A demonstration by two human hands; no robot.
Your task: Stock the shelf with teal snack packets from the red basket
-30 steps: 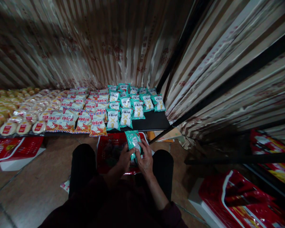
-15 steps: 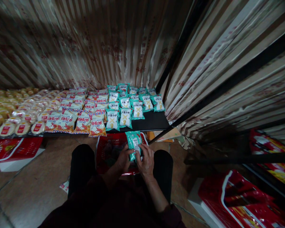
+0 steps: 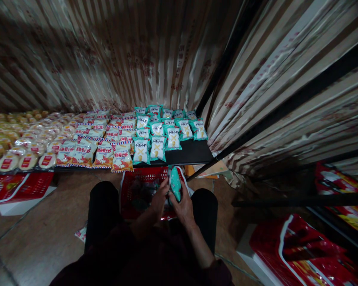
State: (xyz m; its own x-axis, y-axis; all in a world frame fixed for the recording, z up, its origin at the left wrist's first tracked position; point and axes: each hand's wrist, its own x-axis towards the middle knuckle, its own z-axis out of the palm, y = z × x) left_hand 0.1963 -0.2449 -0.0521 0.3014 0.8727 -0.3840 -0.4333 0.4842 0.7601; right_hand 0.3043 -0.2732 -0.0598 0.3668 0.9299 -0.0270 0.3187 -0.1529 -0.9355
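Over the red basket (image 3: 128, 206), my right hand (image 3: 183, 206) grips a teal snack bag (image 3: 175, 183), tilted so that its side faces up. My left hand (image 3: 160, 198) is closed against the left side of the same bag, its fingertips partly hidden. Dark, indistinct items lie inside the basket between my knees. Beyond it, rows of teal and white bags (image 3: 158, 147) stand on the black shelf (image 3: 193, 153). Orange and white snack bags (image 3: 122, 157) are lined up to their left.
Round wrapped cakes (image 3: 28, 160) fill the shelf's left part. A black metal bar (image 3: 235, 147) slants at the right. Red packages (image 3: 310, 246) lie at lower right, and a small wrapper (image 3: 81, 233) is on the floor.
The teal bag has turned from front face showing to its side and moved slightly right. My hands have shifted with it.
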